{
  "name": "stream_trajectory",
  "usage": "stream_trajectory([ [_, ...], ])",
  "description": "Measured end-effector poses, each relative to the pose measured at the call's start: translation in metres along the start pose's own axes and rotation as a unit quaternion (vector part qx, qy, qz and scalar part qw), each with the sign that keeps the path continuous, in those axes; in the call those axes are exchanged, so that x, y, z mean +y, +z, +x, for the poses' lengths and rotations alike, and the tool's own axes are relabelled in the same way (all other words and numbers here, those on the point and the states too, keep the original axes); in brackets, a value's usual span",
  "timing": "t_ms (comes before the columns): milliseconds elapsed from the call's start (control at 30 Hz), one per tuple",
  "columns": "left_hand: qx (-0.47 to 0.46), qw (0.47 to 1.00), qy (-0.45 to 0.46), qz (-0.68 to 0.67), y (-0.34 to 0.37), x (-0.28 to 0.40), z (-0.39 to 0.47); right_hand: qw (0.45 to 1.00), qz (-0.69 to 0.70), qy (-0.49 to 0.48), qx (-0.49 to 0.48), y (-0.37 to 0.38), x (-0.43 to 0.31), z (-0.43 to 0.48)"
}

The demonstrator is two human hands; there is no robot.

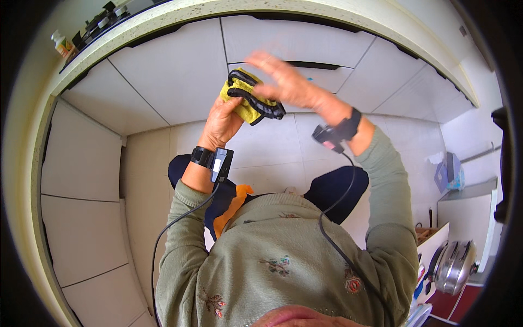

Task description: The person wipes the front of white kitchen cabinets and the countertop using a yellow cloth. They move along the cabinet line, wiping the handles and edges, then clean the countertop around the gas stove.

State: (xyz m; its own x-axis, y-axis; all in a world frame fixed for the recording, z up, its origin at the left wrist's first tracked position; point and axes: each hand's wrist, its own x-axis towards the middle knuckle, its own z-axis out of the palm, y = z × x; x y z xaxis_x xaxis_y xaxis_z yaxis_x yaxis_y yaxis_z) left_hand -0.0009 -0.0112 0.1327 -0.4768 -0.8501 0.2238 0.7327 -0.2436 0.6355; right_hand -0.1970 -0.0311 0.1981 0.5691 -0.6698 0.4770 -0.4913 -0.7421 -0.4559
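Observation:
My left hand (224, 122) grips a folded yellow microfibre cloth (245, 109) with black and grey edging, the thumb lying on top of it. Blurred by motion, my right hand (284, 81) is just to the right of the cloth, its fingers spread and nothing seen in them. The right thumb overlaps the cloth's edge in the picture; whether it touches, I cannot tell. Both hands are in front of light cabinet fronts (184, 73). A strapped device with a cable sits on each wrist.
A speckled countertop (171, 17) curves above the cabinets, with a gas hob (102, 20) and a bottle (61, 43) at the upper left. Pale floor tiles (265, 141) lie below. At the lower right are a stainless steel pot (457, 267) and a white cabinet (466, 216).

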Motion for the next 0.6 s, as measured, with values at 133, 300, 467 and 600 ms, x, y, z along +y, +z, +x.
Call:
stream_trajectory([
  [133,0.028,1.0,-0.005,-0.001,0.007,-0.009,-0.007,0.999,0.049,0.005,-0.005,0.032,-0.029,-0.018],
  [300,0.086,0.996,-0.009,0.037,0.01,-0.03,-0.013,0.991,0.08,0.079,0.073,0.041,-0.017,-0.033],
  [467,0.154,0.951,0.076,0.256,-0.003,-0.042,-0.019,0.988,0.116,0.092,0.031,0.065,-0.017,-0.035],
  [600,0.2,0.924,0.089,0.312,-0.01,-0.043,-0.029,0.982,0.167,0.073,-0.048,0.084,-0.016,-0.027],
])
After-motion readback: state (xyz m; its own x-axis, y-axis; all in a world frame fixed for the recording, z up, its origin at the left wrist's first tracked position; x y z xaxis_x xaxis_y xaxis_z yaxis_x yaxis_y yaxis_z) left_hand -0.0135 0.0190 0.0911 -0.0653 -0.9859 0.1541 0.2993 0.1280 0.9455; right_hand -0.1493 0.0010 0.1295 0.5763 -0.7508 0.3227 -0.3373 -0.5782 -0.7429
